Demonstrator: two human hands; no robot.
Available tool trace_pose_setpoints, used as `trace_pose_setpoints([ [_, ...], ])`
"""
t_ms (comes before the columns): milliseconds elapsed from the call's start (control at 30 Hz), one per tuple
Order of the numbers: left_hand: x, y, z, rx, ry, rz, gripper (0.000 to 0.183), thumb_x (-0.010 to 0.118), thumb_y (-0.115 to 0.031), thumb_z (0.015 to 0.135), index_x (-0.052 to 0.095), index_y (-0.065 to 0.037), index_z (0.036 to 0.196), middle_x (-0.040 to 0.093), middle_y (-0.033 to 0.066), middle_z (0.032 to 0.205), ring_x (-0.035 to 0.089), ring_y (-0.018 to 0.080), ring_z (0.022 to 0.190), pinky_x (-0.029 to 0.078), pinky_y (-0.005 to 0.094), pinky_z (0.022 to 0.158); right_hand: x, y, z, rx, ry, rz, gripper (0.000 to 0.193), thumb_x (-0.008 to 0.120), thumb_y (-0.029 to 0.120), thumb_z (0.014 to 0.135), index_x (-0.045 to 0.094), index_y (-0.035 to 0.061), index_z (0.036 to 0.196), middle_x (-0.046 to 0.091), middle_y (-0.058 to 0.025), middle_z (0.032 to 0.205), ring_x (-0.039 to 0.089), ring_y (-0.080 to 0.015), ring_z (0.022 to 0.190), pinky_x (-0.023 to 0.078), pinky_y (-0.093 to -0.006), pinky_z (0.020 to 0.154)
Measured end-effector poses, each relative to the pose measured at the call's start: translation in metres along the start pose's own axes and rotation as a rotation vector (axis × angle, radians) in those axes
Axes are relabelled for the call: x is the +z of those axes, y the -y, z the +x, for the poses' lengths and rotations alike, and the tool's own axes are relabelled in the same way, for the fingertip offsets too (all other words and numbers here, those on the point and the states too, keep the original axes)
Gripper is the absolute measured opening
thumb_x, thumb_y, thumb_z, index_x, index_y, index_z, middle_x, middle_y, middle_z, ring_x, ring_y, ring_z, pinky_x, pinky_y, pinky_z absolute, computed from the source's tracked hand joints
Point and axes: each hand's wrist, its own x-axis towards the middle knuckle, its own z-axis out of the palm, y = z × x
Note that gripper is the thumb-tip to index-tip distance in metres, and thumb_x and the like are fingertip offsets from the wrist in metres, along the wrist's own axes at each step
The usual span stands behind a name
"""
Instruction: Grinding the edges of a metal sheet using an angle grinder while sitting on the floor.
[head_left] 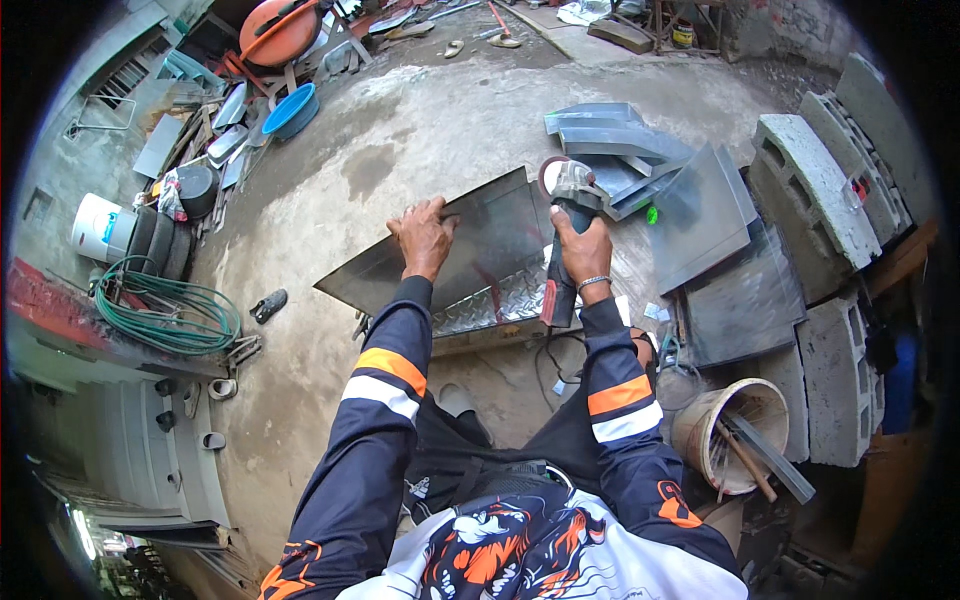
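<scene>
A flat grey metal sheet (484, 220) lies in front of me over a diamond-plate metal piece (497, 300). My left hand (424, 240) is closed over the sheet's far edge, its fingers bent. My right hand (583, 252) grips the body of an angle grinder (559, 285). The grinder's head points away from me, its round disc (551, 176) raised just beyond the sheet's right end. From this view I cannot tell whether the disc touches metal or spins.
Bent metal pieces (615, 140) and flat sheets (700, 220) lie at the right, beside concrete blocks (810, 185). A bucket (690, 440) holding a wooden-handled tool and a metal strip stands near my right knee. At the left are a coiled green hose (165, 325) and a blue basin (291, 111).
</scene>
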Motion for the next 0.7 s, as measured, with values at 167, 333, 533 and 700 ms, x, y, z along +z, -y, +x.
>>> trace_pose_setpoints([
  [167, -0.001, -0.003, 0.002, -0.005, 0.006, -0.003, 0.024, 0.074, -0.035, 0.079, 0.063, -0.018, 0.092, 0.064, 0.0030, 0.091, 0.060, 0.0248, 0.096, 0.032, 0.0474, 0.082, -0.004, -0.009, -0.007, -0.057, -0.015, -0.099, 0.061, 0.073, 0.050, 0.076, 0.061, -0.0055, 0.098, 0.067, -0.0290, 0.092, 0.066, -0.0453, 0.088, 0.051, -0.0488, 0.079],
  [333, -0.002, -0.003, 0.002, -0.008, 0.000, -0.002, 0.023, 0.073, -0.035, 0.079, 0.063, -0.018, 0.091, 0.064, 0.0027, 0.091, 0.060, 0.0247, 0.095, 0.032, 0.0467, 0.082, 0.008, -0.010, -0.020, -0.080, -0.016, -0.140, 0.059, 0.073, 0.047, 0.078, 0.057, -0.0034, 0.104, 0.068, -0.0292, 0.090, 0.066, -0.0460, 0.087, 0.051, -0.0502, 0.078],
  [533, -0.002, -0.003, -0.001, -0.006, -0.006, -0.041, 0.024, 0.073, -0.036, 0.079, 0.064, -0.018, 0.092, 0.063, 0.0023, 0.089, 0.060, 0.0247, 0.095, 0.031, 0.0464, 0.082, 0.022, -0.005, -0.030, -0.110, -0.030, -0.151, 0.060, 0.073, 0.043, 0.080, 0.051, -0.0024, 0.112, 0.067, -0.0291, 0.089, 0.066, -0.0466, 0.087, 0.052, -0.0502, 0.076],
  [700, -0.001, -0.003, -0.002, -0.011, -0.007, -0.061, 0.025, 0.074, -0.035, 0.077, 0.064, -0.019, 0.094, 0.063, 0.0019, 0.091, 0.060, 0.0246, 0.096, 0.031, 0.0465, 0.083, 0.028, -0.005, -0.034, -0.124, -0.037, -0.172, 0.061, 0.073, 0.042, 0.080, 0.051, -0.0036, 0.113, 0.067, -0.0295, 0.089, 0.065, -0.0472, 0.086, 0.052, -0.0507, 0.075],
])
